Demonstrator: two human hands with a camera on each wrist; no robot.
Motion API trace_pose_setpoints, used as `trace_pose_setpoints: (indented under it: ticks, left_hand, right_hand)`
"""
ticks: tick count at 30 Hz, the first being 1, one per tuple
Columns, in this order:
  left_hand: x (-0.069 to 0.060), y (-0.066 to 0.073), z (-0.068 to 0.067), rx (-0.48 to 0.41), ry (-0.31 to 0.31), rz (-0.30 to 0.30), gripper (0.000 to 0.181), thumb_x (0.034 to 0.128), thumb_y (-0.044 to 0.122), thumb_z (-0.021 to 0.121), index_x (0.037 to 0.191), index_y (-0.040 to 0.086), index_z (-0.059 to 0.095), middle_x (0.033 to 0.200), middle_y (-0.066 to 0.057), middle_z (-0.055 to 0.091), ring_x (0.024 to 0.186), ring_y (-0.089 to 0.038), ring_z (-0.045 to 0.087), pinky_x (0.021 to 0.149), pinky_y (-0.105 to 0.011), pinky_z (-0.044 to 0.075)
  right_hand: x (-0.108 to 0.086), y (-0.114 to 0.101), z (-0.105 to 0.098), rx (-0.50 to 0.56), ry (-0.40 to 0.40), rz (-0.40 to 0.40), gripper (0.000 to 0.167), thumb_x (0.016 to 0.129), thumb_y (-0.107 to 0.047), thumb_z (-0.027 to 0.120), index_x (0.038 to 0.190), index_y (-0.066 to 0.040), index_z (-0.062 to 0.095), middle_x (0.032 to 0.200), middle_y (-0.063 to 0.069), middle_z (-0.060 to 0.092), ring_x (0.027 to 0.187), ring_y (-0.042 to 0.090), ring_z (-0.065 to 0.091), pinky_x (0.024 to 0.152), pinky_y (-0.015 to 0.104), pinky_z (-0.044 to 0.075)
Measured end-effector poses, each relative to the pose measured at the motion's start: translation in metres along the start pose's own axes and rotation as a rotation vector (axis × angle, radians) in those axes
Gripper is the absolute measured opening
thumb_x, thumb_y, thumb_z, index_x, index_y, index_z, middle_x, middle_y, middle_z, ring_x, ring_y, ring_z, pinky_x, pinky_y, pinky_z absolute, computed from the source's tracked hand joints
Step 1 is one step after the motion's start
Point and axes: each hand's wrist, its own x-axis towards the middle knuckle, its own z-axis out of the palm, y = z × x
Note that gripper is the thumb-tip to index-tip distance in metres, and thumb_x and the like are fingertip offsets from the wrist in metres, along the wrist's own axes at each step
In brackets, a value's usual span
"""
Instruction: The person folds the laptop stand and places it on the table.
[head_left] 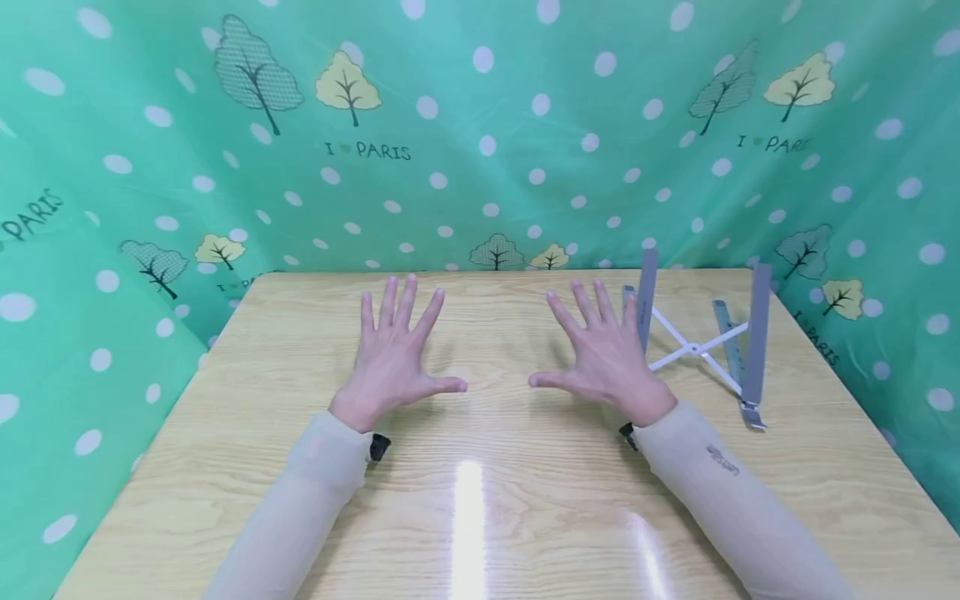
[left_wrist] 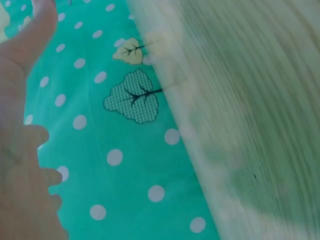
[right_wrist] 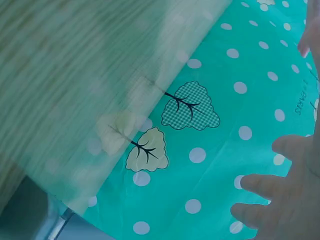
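Both hands are held out over the wooden table with their fingers spread. My left hand [head_left: 388, 358] is left of the middle, thumb pointing inward, holding nothing. The right hand [head_left: 609, 357] mirrors it, its thumb toward the left one and a gap between the two. Nearest to the right hand is a grey folding stand [head_left: 693, 348] with crossed white bars and two upright side arms. Part of the stand is hidden behind that hand. In the right wrist view, a blurred grey piece [right_wrist: 30, 215] of it shows at the lower left corner.
A pale wood-grain table [head_left: 300, 517] reflects light in bright streaks near the front. Green polka-dot cloth [head_left: 465, 100] with printed trees hangs behind the table and along both sides. A dark wrist strap [head_left: 379, 447] shows at the left cuff.
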Motion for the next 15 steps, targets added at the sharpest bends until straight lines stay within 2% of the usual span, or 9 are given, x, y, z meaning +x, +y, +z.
trace_pose_setpoints:
  ticks: [3,7,9,15]
  left_hand:
    - [0.003,0.004,-0.001,-0.028,0.011,0.031,0.117,0.066,0.088,0.049,0.155,0.024,0.01,0.159,-0.016,-0.002,0.144,-0.036,-0.006,0.113,-0.056,-0.009]
    - [0.007,0.012,-0.004,-0.095,0.029,0.102,0.1,0.0779,0.071,0.059,0.154,0.019,0.02,0.158,-0.018,0.011,0.144,-0.037,0.006,0.116,-0.053,0.003]
    - [0.01,0.017,-0.006,-0.125,0.043,0.137,0.095,0.0807,0.064,0.063,0.153,0.016,0.024,0.156,-0.019,0.018,0.143,-0.039,0.014,0.116,-0.051,0.009]
    - [0.018,0.033,-0.004,-0.179,0.037,0.192,0.087,0.0847,0.056,0.063,0.151,0.013,0.027,0.154,-0.019,0.023,0.141,-0.038,0.019,0.116,-0.048,0.016]
  right_hand:
    - [0.002,0.002,-0.004,0.009,0.002,-0.004,0.114,0.065,-0.095,0.031,0.155,-0.027,0.014,0.157,0.017,0.015,0.142,0.043,0.007,0.109,0.066,-0.002]
    - [0.002,0.006,-0.009,0.057,0.009,-0.009,0.11,0.07,-0.09,0.038,0.154,-0.021,0.019,0.155,0.02,0.021,0.142,0.042,0.011,0.112,0.063,0.008]
    - [-0.001,0.009,-0.01,0.079,0.024,-0.009,0.108,0.072,-0.087,0.042,0.153,-0.019,0.022,0.153,0.02,0.025,0.141,0.042,0.016,0.112,0.061,0.012]
    - [-0.011,0.024,-0.013,0.114,0.057,-0.002,0.104,0.075,-0.081,0.05,0.152,-0.016,0.026,0.151,0.022,0.029,0.139,0.043,0.022,0.111,0.059,0.02]
